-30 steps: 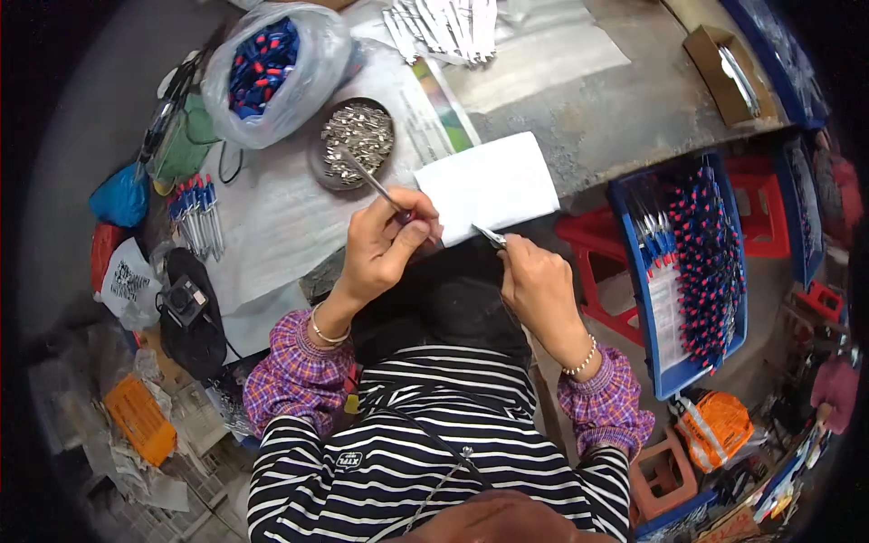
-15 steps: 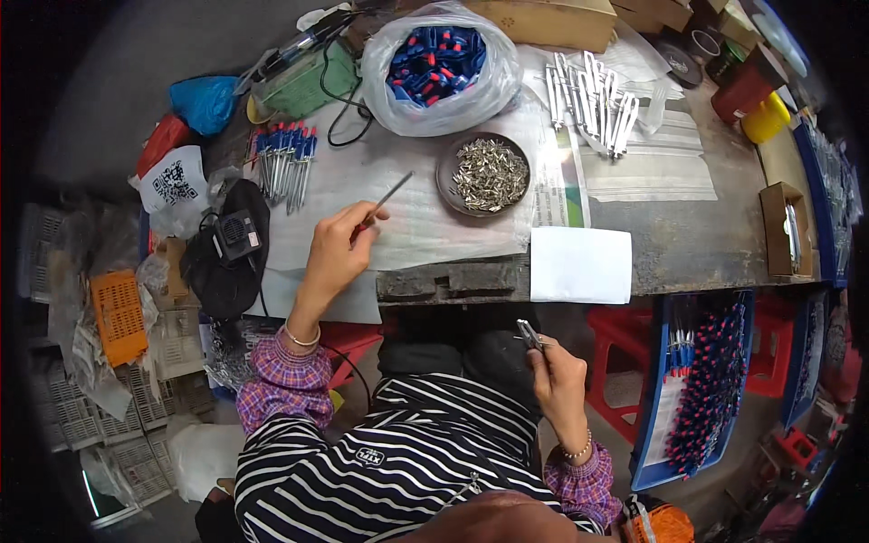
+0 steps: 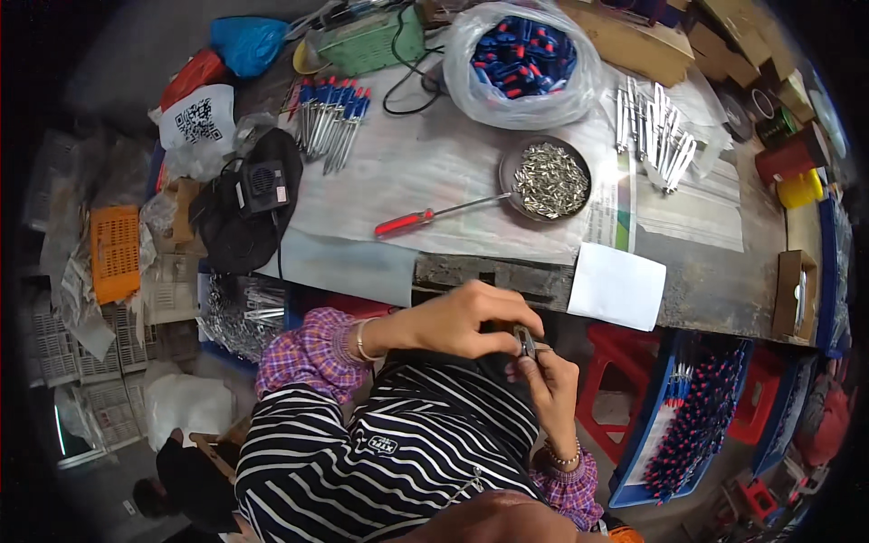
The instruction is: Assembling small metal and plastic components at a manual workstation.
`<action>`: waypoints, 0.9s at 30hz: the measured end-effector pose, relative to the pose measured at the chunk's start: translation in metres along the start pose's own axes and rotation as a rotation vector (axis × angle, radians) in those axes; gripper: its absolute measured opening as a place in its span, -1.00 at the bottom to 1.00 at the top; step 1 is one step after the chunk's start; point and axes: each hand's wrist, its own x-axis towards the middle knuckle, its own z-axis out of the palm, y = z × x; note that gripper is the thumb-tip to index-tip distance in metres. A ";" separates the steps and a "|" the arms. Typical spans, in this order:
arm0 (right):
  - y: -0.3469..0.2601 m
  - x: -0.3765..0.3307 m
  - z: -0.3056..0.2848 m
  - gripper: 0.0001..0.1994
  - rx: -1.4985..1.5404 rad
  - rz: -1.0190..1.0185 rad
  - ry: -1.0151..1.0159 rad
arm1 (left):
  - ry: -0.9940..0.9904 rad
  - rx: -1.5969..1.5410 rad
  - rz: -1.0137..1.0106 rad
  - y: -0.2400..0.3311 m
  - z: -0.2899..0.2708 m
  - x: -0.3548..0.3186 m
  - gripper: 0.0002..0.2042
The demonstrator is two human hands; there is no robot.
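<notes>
Worn and grey, the table (image 3: 699, 264) carries a red-handled steel screwdriver (image 3: 415, 219), its tip at a round dark bowl (image 3: 508, 172) of tiny silver metal pieces (image 3: 549, 181), presumably for easy reach. Off the near edge, the right hand (image 3: 552, 382) clasps a silver metal tool (image 3: 527, 343); the left hand (image 3: 475, 321) curls at its tip, perhaps steadying it, its grip unclear.

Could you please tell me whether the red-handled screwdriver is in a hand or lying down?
Lying down: the red-handled screwdriver rests on the white sheet, apart from the left hand and right hand.
</notes>
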 end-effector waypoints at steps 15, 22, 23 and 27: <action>0.025 -0.007 -0.006 -0.56 1.182 0.369 -0.622 | -0.268 -0.209 0.276 0.000 -0.008 0.014 -0.87; 0.028 -0.016 -0.003 -0.86 1.336 0.457 -0.625 | -0.309 -0.345 0.286 0.001 -0.005 0.021 -0.84; 0.026 -0.015 -0.004 -0.88 1.254 0.452 -0.594 | -0.312 -0.337 0.279 0.000 -0.005 0.021 -0.85; 0.014 -0.008 -0.001 -0.93 1.010 0.399 -0.398 | -0.300 -0.202 0.247 0.003 -0.014 0.022 -0.83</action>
